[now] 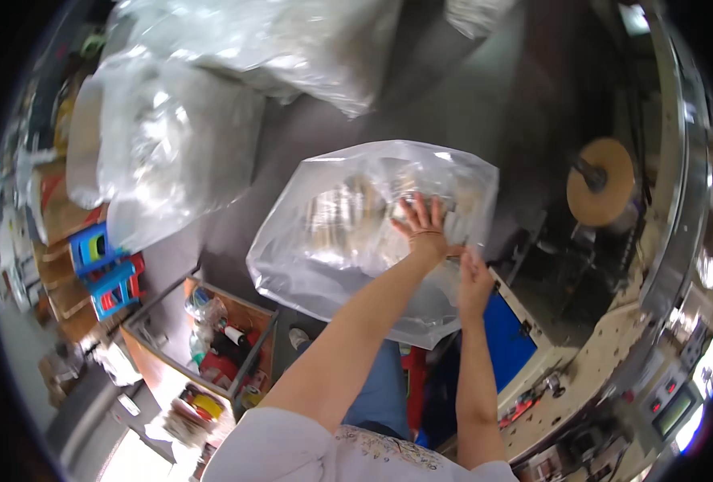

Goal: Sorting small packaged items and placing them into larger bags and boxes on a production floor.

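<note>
A large clear plastic bag (292,241) lies in front of me, with bundled, pale brownish packs (340,213) showing through its film. My left hand (423,233) presses on the packs at the right part of the bag, its fingers spread wide. Whether that hand is inside the film or on top of it, I cannot tell. Close by, my right hand (473,281) is closed, fingertips pinched together on the bag's right edge. Its fingers are partly blurred.
Big filled plastic bags (171,136) stand at the far left. Nearer, an open wooden box (155,341) holds bottles and small items, beside blue and red stools (111,285). A machine with a brown roll (600,182) and a blue panel (505,341) borders the right.
</note>
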A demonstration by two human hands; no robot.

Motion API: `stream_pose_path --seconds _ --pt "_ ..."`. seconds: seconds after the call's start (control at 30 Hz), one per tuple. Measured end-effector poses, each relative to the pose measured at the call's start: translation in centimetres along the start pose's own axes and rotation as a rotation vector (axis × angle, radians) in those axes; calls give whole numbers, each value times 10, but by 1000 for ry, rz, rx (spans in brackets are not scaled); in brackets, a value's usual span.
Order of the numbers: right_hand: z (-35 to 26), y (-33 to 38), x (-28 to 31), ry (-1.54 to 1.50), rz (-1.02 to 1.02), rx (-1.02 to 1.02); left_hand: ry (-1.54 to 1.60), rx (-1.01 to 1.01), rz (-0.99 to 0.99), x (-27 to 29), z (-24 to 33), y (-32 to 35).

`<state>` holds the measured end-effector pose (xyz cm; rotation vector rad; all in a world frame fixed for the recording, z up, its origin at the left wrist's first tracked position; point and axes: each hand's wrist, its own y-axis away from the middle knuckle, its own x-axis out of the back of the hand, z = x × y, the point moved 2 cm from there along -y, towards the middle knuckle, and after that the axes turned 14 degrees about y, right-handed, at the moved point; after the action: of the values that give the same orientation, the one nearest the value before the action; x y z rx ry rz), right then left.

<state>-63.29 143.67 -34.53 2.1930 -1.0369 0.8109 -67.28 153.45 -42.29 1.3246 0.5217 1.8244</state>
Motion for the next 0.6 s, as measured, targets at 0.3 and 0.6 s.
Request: stream_pose_path --seconds 0.3,0.6 --pt "-110 92 10 541 291 448 961 -537 723 163 -179 194" --pt "-243 549 -225 69 -1247 942 157 544 1750 72 -720 672"
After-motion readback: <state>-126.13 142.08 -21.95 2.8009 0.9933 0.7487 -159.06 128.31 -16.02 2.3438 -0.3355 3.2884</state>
